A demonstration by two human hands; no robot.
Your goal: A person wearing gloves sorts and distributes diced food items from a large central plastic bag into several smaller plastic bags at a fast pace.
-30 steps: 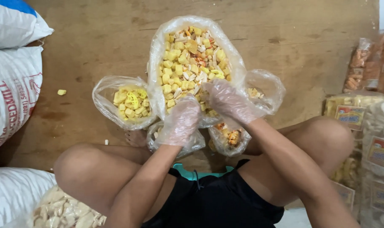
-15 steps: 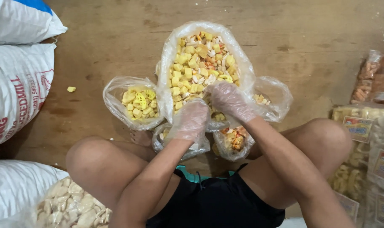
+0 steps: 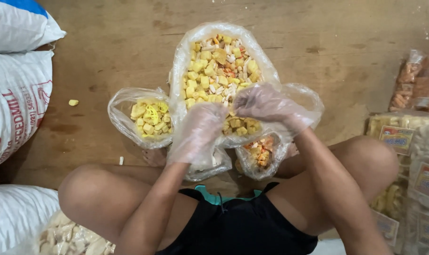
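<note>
A large clear plastic bag (image 3: 214, 61) lies open on the wooden floor, full of mixed yellow, white and orange cracker pieces. Both my hands wear thin plastic gloves and reach into its near end. My left hand (image 3: 200, 127) curls over the pieces at the bag's mouth. My right hand (image 3: 261, 101) hovers beside it, fingers bent down into the pieces. A small bag of yellow pieces (image 3: 146, 115) sits to the left. Another small bag with orange pieces (image 3: 259, 153) lies under my wrists. What the fingers hold is hidden by the gloves.
White woven sacks (image 3: 16, 94) stack at the left edge. An open bag of pale crackers (image 3: 68, 236) sits by my left knee. Sealed packs of crackers (image 3: 412, 141) pile up on the right. One yellow piece (image 3: 73, 102) lies loose on the floor.
Both hands stay at the big bag's mouth, their fingers shifting slightly among the pieces. The camera has moved a little, so everything sits slightly lower and to the right.
</note>
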